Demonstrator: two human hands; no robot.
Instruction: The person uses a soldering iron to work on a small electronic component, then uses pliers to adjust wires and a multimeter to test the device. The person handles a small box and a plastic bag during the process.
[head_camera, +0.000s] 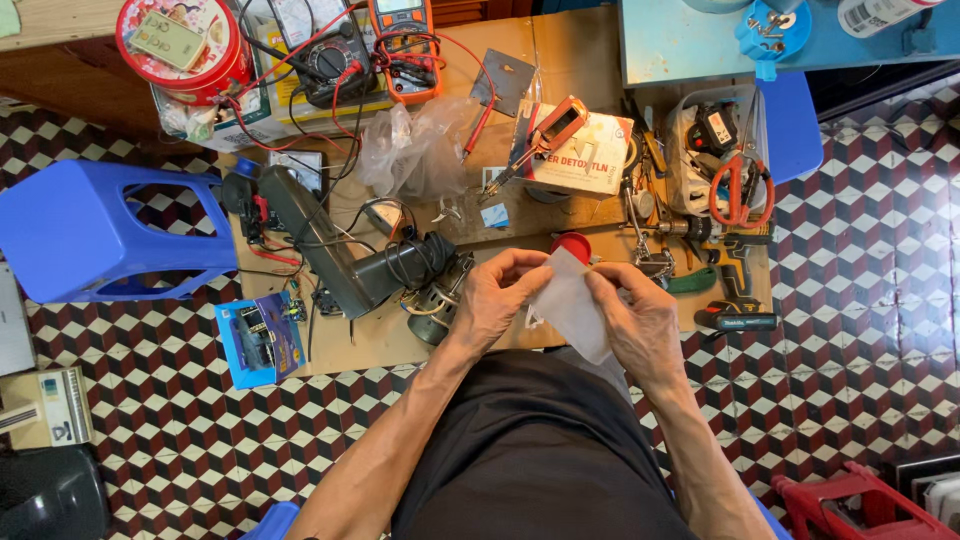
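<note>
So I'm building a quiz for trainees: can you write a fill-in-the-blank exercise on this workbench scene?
1. Both hands, left hand and right hand, hold a small translucent ____ bag.
2. The scissors have ____ handles.
3. The stool lying on its side is ____.

Missing words: plastic; red; blue

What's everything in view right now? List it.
bag: 1, clear, between both hands
motor: 1, grey, left of hands
scissors: 1, red handles, in tub at right
multimeter: 1, orange, bench top
tin: 1, red, top left
stool: 1, blue, left of bench
drill: 1, black, bench right
bench: 1, wood, centre
left hand: holds bag
right hand: holds bag
</note>
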